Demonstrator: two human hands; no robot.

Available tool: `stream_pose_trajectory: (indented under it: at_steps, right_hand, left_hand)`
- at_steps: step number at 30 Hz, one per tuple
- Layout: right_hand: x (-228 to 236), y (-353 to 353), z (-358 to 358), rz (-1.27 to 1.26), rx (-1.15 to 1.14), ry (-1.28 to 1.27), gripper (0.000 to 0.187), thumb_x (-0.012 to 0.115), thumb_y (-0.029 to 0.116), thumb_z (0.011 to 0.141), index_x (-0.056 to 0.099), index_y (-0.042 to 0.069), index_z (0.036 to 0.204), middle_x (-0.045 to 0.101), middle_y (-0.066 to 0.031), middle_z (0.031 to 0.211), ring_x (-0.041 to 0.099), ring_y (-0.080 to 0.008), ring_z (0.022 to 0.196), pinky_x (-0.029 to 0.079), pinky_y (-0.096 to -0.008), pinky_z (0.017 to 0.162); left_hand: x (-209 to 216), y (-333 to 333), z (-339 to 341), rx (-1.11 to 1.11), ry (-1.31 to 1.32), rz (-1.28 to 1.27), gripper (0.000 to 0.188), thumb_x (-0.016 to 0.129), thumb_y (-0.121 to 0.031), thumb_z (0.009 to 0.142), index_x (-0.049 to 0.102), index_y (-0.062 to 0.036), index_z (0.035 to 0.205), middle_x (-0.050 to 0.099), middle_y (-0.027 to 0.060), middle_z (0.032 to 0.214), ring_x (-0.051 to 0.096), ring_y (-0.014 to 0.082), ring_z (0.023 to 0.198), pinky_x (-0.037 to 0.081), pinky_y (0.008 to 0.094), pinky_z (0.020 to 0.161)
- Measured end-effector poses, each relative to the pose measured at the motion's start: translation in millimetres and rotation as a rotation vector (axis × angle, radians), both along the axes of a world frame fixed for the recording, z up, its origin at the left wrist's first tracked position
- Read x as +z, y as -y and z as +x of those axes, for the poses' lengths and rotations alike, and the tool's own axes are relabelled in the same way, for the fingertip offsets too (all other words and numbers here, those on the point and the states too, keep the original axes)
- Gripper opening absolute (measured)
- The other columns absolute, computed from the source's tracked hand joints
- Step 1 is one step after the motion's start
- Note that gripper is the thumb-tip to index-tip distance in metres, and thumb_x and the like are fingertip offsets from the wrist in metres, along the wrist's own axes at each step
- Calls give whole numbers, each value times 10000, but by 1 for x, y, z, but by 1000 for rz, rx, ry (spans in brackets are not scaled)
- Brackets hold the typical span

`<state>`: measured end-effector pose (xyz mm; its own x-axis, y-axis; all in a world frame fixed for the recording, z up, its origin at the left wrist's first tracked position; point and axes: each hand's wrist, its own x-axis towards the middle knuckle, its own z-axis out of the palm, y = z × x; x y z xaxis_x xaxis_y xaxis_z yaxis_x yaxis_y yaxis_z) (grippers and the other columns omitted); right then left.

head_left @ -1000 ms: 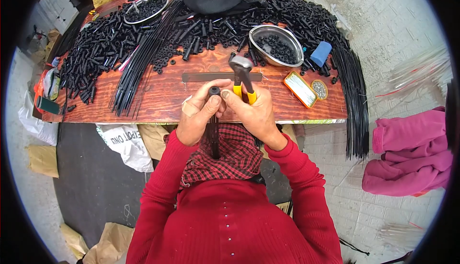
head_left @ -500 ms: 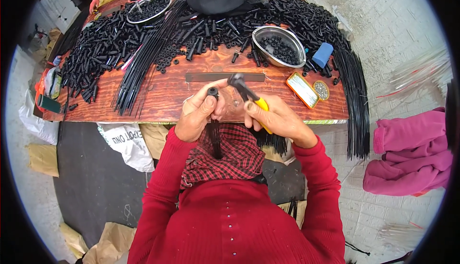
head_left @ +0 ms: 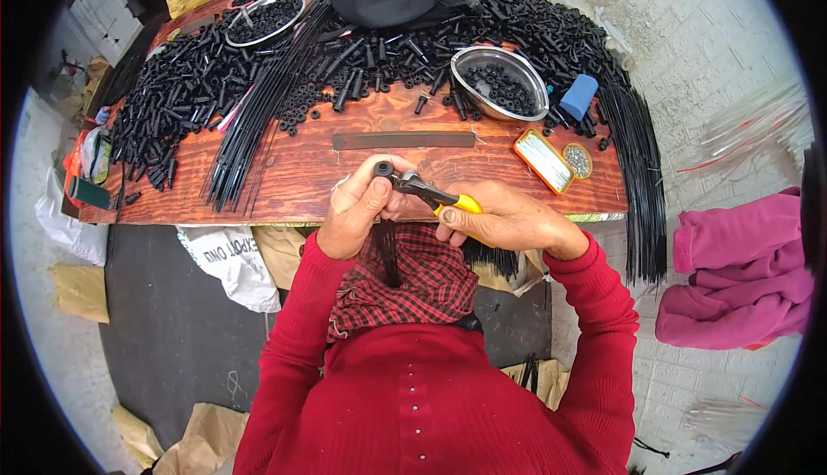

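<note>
The left hand (head_left: pixel 351 210) pinches a black tube (head_left: pixel 384 169), probably light and stiff, best held below its rim; beside it, the right hand (head_left: pixel 517 215) grips pliers (head_left: pixel 466 204).

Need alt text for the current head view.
A person's left hand holds a black, ring-topped, tube-like piece, while the right hand grips yellow-handled metal pliers with their head beside it. Beyond, a reddish-brown wooden table bears heaps of small black parts, bundles of thin black rods and an oval metal bowl.
</note>
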<state>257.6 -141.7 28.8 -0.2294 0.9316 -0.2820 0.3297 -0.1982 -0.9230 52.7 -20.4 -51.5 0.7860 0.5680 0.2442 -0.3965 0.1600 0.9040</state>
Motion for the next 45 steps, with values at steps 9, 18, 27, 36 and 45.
stream_pose_trajectory:
  at_steps: [9,18,27,36,45]
  right_hand:
    - [-2,-2,5,-130,45,-123,382,497,351,1054,578,-6,1166,697,-116,963,687,-149,807,551,-285,730]
    - [12,3,-10,172,-44,597,317,534,294,1028,598,-7,953,674,-67,715,669,-146,641,529,-328,608]
    - [21,-5,-11,59,-53,532,285,539,245,1016,592,-16,915,699,-114,731,698,-209,647,544,-364,616]
    - [29,-15,6,-124,108,130,399,470,285,1051,653,-62,981,717,-127,846,712,-192,776,575,-317,710]
    - [50,-27,9,-232,178,372,512,454,393,1055,698,-2,839,707,-50,790,662,-110,707,534,-290,660]
  left_hand:
    - [1,2,0,-1,13,34,388,492,-328,1061,539,5,1253,495,-36,800,437,54,712,366,211,633]
    - [16,17,8,229,-184,302,385,429,-352,1079,521,-33,1274,469,-28,759,416,65,676,338,220,608]
    - [17,20,9,309,-196,321,345,406,-307,1086,537,-36,1255,473,-22,741,409,66,654,350,235,594]
    - [0,11,5,215,-75,237,281,462,-253,1071,537,-8,1187,488,-18,721,428,65,644,364,235,576]
    - [8,15,9,231,-124,298,348,417,-318,1083,524,-11,1207,453,-17,724,394,67,644,335,235,582]
